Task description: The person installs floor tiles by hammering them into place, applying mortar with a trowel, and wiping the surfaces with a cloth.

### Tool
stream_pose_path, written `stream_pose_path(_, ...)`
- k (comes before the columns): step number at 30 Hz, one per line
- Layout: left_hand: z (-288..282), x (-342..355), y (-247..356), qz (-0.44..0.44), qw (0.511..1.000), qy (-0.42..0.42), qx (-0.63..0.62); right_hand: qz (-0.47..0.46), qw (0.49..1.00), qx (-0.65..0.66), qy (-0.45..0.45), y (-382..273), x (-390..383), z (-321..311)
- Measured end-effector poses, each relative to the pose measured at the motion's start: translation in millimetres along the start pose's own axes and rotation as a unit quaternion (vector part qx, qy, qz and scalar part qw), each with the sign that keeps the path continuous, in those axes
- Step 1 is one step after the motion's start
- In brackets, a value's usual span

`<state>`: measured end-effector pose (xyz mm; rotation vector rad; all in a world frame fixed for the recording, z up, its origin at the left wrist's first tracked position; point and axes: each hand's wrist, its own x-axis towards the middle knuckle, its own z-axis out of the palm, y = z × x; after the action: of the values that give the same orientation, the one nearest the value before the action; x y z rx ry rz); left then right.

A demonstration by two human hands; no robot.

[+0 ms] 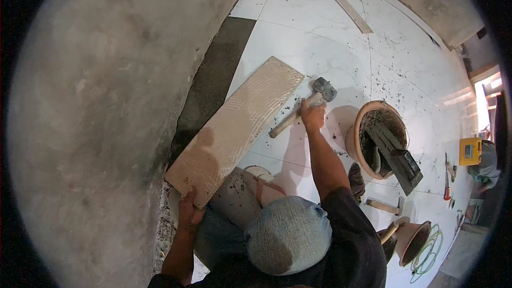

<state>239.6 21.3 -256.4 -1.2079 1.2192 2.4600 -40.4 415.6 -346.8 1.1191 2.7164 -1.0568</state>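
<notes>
A long tan tile [234, 128] lies slantwise in front of me, its ridged back facing up. My left hand [190, 209] is closed on its near end, beside the wall. Its far end reaches over the white floor tiles, and its left edge partly covers a strip of dark grey mortar [221, 66]. To the tile's right, my right hand [313, 114] is closed round the handle of a mallet [290, 121]. The mallet's dark, blocky head points away from me, close to the tile's far right corner.
A concrete wall [106, 101] rises on the left. On the right stands a tan bucket [352, 141] of mortar with a dark float [397, 157] across it. Nearer are a hammer [383, 206], small buckets [413, 242] and a green hose [429, 250]. A narrow tile strip [344, 5] lies far off.
</notes>
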Motion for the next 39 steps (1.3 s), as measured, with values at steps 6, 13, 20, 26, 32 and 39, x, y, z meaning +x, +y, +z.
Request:
stream_pose_path(6, 0.6, 1.9, 1.6, 0.03, 0.99, -0.121, -0.059, -0.103, 0.99, -0.075, 0.054, 36.4, 27.4, 12.5)
stream_pose_path(13, -1.0, -1.0, 0.8, 0.218, 0.941, -0.165, 0.199, -0.174, 0.982, -0.043, 0.066, 152.3, -127.0, -49.7)
stream_pose_path(20, -1.1, 7.1, 3.9, 0.128, 0.95, -0.245, 0.143, -0.154, 0.823, -0.485, -0.253, 246.4, -188.2, -57.4)
stream_pose_path(26, -4.7, -3.6, 18.4, 0.18, 0.89, -0.128, 0.398, -0.245, 0.879, -0.379, -0.153, 265.3, -230.4, -82.8)
stream_pose_path(32, -8.6, -8.2, 15.3, 0.2, 0.826, -0.145, 0.507, -0.076, 0.997, -0.026, 0.001, 208.7, -303.5, -196.5)
stream_pose_path(39, -5.1, -15.7, 22.8, 0.115, 0.959, -0.105, 0.236, -0.214, 0.875, -0.38, 0.21, 239.9, -281.6, -361.7)
